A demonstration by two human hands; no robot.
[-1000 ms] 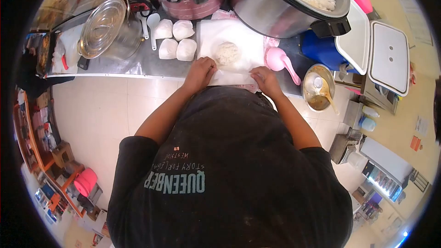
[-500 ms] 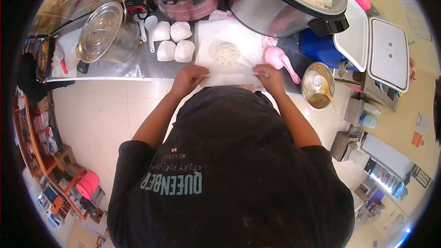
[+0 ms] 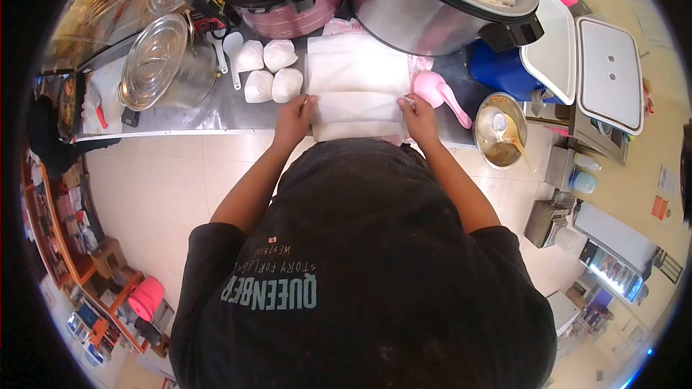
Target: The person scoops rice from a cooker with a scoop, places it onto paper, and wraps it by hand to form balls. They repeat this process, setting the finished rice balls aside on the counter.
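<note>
White paper (image 3: pixel 358 65) lies on the metal counter in front of me, its near part folded over so that the rice mound is hidden. My left hand (image 3: pixel 294 117) pinches the left end of the folded edge. At the right end, my right hand (image 3: pixel 418 115) pinches the same edge. Several white wrapped bundles (image 3: pixel 259 86) sit left of the paper. A pink scoop (image 3: pixel 430 88) rests just beyond my right hand.
Behind the paper stands a large cooker of rice (image 3: pixel 432 18), with a pink cooker (image 3: pixel 288 14) beside it. A lidded steel pot (image 3: pixel 169 65) and white spoon (image 3: pixel 233 54) are left. On the right are a metal bowl (image 3: pixel 486 151) and blue container (image 3: pixel 497 68).
Both hands have moved slightly away from my body, carrying the near edge of the paper over the rice mound, which was visible before.
</note>
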